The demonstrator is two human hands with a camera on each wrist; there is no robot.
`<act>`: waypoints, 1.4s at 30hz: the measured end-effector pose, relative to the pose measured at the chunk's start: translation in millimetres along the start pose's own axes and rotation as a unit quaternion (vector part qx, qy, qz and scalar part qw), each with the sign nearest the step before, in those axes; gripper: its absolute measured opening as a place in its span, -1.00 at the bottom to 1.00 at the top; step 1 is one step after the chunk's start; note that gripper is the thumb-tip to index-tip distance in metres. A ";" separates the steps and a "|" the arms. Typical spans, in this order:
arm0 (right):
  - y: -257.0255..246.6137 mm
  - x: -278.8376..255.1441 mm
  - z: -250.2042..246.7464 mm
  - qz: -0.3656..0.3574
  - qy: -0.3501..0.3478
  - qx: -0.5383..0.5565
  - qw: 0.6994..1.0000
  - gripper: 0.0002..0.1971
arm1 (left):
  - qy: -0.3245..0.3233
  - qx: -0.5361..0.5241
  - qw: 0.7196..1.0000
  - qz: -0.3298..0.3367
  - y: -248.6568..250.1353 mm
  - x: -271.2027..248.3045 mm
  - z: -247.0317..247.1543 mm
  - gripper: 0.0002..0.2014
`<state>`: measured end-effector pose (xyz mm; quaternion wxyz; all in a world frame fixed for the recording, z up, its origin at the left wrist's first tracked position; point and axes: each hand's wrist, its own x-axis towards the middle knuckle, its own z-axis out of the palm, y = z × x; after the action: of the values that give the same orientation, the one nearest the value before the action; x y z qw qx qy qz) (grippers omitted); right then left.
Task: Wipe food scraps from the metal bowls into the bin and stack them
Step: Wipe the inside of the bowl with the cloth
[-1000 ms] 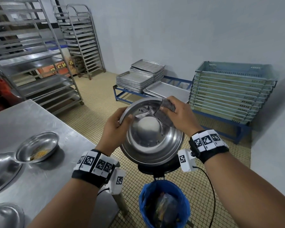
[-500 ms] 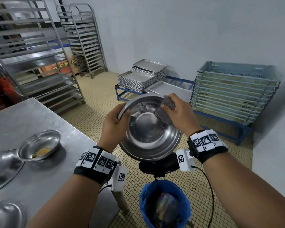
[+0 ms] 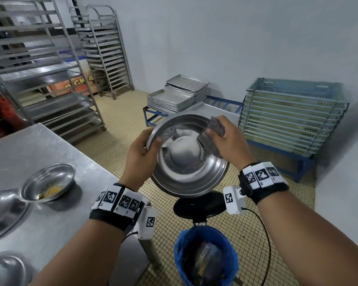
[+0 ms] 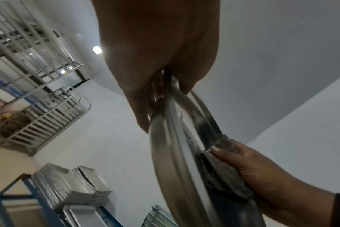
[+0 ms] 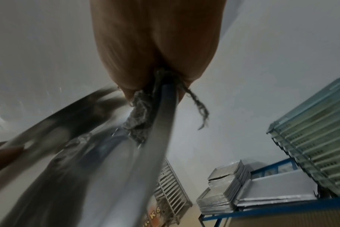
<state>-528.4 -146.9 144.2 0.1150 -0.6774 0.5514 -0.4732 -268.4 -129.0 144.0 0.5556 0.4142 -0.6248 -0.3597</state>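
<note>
Left hand (image 3: 142, 155) grips the left rim of a large metal bowl (image 3: 189, 162), thumb hooked over the inside edge and fingers curled behind it, holding the bowl tilted in the air with its shiny inside facing the person; the left wrist view shows the same pinch on the rim (image 4: 171, 95). Far to the left of that, on the steel table (image 3: 56, 219), sits a small metal bowl (image 3: 49, 182) with yellow scraps in its bottom, and a larger bowl (image 3: 2, 211) lies just beside it at the left edge of the view, while part of another bowl (image 3: 4, 271) shows at the near left corner. Right of the held bowl's centre, the right hand (image 3: 228, 141) clasps a grey cloth (image 3: 212, 139), folded over the bowl's right rim, so that part of the cloth lies inside the bowl and part outside, with thumb and fingers closed round it; the right wrist view shows the cloth (image 5: 140, 113) wrapped on the rim with a loose thread hanging. Below the bowl stands a black stool (image 3: 198, 207), and nearer still a bin with a blue liner (image 3: 184, 250) holding rubbish. Far behind are stacked metal trays (image 3: 174, 98) and, to the right, stacked plastic crates (image 3: 291, 118)
</note>
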 end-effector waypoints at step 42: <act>-16.2 7.7 -19.9 -0.073 -0.025 -0.061 0.995 -0.77 | -0.060 0.006 0.998 0.016 17.3 18.4 3.8 -0.62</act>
<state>-533.7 -140.3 169.6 0.0522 -0.7336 0.5251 -0.4283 -274.9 -138.9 166.6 0.5201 0.3848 -0.6659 -0.3714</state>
